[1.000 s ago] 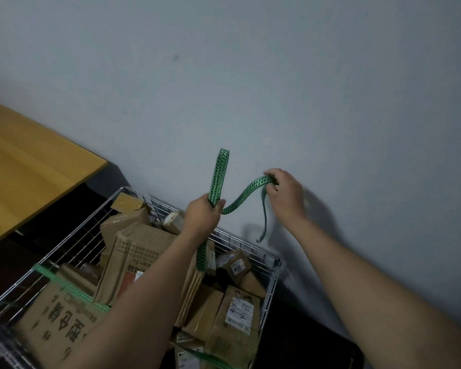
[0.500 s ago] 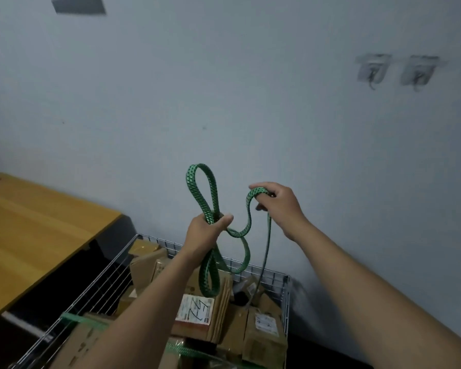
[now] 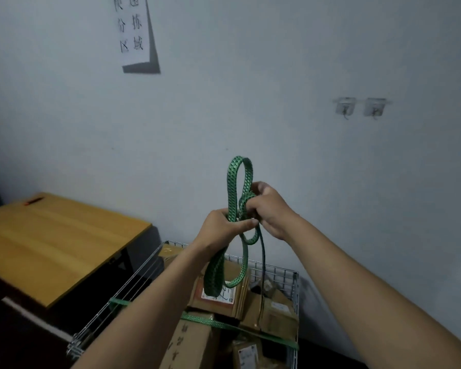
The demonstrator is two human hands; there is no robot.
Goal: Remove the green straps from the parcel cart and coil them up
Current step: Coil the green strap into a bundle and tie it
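Observation:
A green strap (image 3: 230,187) is gathered in loops between both hands, raised above the cart. My left hand (image 3: 221,227) is shut on the middle of the loops; one loop stands up above it and two hang below. My right hand (image 3: 270,209) touches the left hand and pinches the strap beside it, with a thin tail hanging down. Below stands the wire parcel cart (image 3: 293,291), full of cardboard parcels (image 3: 272,310). A second green strap (image 3: 240,327) stretches across the cart from side to side over the parcels.
A wooden table (image 3: 53,243) stands to the left of the cart. The grey wall behind carries a paper sign (image 3: 132,30) and two small hooks (image 3: 359,107). Dark floor shows around the cart.
My right hand has moved left and now meets the left hand, laying another turn of strap onto the loops. The camera has tilted up, showing more wall.

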